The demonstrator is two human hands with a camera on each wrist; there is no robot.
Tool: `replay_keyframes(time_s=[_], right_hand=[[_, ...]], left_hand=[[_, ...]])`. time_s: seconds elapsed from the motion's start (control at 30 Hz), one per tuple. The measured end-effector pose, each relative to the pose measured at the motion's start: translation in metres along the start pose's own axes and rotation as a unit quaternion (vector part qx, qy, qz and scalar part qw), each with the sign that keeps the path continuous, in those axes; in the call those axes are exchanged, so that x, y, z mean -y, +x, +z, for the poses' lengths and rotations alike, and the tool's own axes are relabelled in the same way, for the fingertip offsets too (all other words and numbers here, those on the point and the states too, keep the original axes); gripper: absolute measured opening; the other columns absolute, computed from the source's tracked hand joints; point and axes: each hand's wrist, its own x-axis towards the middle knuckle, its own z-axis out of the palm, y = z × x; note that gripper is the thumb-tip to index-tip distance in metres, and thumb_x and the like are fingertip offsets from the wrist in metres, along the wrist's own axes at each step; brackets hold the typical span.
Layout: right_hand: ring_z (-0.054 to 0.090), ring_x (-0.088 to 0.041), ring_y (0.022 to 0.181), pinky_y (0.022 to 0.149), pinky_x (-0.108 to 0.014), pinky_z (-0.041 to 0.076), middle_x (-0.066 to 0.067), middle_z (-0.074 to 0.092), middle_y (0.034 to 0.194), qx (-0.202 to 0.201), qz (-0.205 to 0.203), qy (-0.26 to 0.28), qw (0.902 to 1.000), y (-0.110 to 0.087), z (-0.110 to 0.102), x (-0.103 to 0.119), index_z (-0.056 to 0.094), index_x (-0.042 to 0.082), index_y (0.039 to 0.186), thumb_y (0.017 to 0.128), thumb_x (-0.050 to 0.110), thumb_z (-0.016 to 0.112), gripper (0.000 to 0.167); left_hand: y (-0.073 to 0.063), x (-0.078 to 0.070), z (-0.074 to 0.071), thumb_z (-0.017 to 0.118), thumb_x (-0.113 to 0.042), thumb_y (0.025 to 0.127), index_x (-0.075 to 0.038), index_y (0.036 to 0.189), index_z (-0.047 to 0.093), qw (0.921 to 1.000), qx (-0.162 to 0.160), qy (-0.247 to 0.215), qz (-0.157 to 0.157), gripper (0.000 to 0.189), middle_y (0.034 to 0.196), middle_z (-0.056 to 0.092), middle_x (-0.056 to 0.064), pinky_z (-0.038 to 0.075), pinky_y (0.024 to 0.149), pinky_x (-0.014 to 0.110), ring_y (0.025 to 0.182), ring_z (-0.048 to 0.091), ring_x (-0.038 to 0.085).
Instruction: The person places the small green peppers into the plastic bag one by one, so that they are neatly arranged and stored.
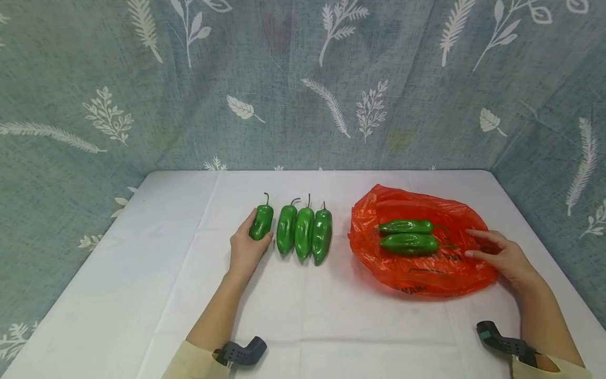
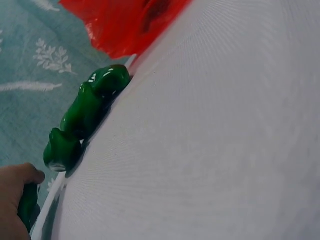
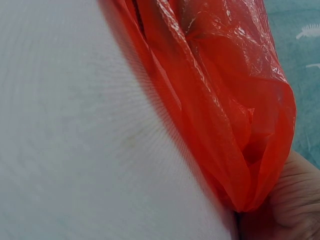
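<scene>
My left hand (image 1: pixel 248 250) grips a glossy green chili pepper (image 1: pixel 262 222) with its stem pointing away from me. Just right of it, three more green chili peppers (image 1: pixel 304 234) lie side by side, stems at the far end; the left wrist view shows these peppers (image 2: pixel 82 115) end-on. Across the table, a crinkled red plastic bag (image 1: pixel 445 279) lies spread, with two green chili peppers (image 1: pixel 409 243) lying on it, stems to the right. My right hand (image 1: pixel 508 258) is at the bag's right side, its fingers reaching over the plastic; part of this hand is hidden behind the bag in the right wrist view.
A white cloth covers the table (image 1: pixel 307 316). Behind it and at both sides hangs a grey-green curtain (image 1: pixel 284 105) with white leaf prints. Each wrist wears a dark strap-on device (image 1: pixel 243 351).
</scene>
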Motion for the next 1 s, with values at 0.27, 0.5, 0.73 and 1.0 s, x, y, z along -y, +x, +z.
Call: replay_keyframes(time_s=[0.27,0.5,0.73,1.0], right_hand=[[0.027,-0.045,0.124,0.07,-0.007,0.046,-0.025,0.029,0.141,0.004,0.001,-0.003,1.0,0.0,0.0,0.0,0.042,0.013,0.143,0.087,0.036,0.066,0.065],[0.029,-0.045,0.122,0.07,-0.006,0.044,-0.023,0.032,0.138,0.0,-0.006,-0.009,0.9999,0.0,0.0,-0.002,0.043,0.013,0.142,0.088,0.034,0.066,0.063],[0.032,-0.039,0.118,0.071,-0.007,0.045,-0.018,0.035,0.134,-0.003,-0.008,-0.015,0.9999,0.001,0.001,-0.004,0.045,0.014,0.141,0.087,0.034,0.067,0.062],[0.031,-0.04,0.12,0.071,-0.007,0.045,-0.017,0.035,0.134,-0.002,-0.005,-0.009,0.9999,0.001,0.0,-0.003,0.044,0.014,0.141,0.087,0.036,0.067,0.063]], left_hand=[[0.0,-0.013,-0.002,0.074,-0.015,0.08,-0.009,0.142,0.042,0.9997,-0.02,-0.014,0.009,0.07,0.138,0.049,0.02,0.043,0.099,0.049,0.123,0.05,0.036],[0.0,-0.021,-0.005,0.075,-0.019,0.079,-0.011,0.141,0.045,0.9992,-0.021,-0.036,0.003,0.07,0.137,0.051,0.018,0.043,0.1,0.047,0.123,0.05,0.033],[0.0,-0.029,-0.007,0.076,-0.024,0.08,-0.016,0.141,0.046,0.9986,-0.014,-0.051,-0.003,0.069,0.141,0.048,0.014,0.04,0.104,0.044,0.129,0.045,0.031],[0.0,-0.036,-0.006,0.074,-0.023,0.082,-0.015,0.142,0.044,0.9969,-0.007,-0.077,-0.01,0.067,0.143,0.045,0.013,0.038,0.106,0.042,0.132,0.042,0.03]])
